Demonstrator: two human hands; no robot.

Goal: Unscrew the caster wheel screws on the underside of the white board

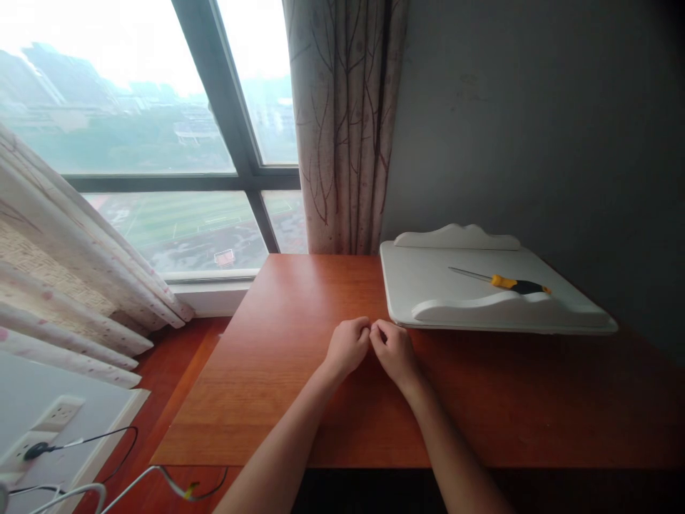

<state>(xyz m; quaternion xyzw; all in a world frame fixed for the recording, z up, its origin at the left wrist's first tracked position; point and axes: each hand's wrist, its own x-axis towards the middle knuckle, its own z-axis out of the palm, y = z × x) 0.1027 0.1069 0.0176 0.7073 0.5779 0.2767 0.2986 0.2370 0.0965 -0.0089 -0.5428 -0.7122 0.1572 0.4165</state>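
My left hand (350, 344) and my right hand (393, 350) are close together over the middle of the wooden table (240, 385). Both are loosely closed, fingers curled in, with the knuckles of one almost against the other. No object shows in either fist, though the inner palms are hidden. A small dark gap is visible inside the curl of my right hand. Just beyond it, to the right, is the front left corner of a white board (444, 275) with wavy raised edges. On that board lies a screwdriver (516, 284) with a yellow and black handle, its shaft pointing left.
Behind the table hang a patterned curtain (347, 128) and a grey wall (514, 121). A large window is at the left. Low on the left, a wall socket (61, 412) has a black plug (36, 450) in it, and a white cable (133, 480) runs near the table's front corner.
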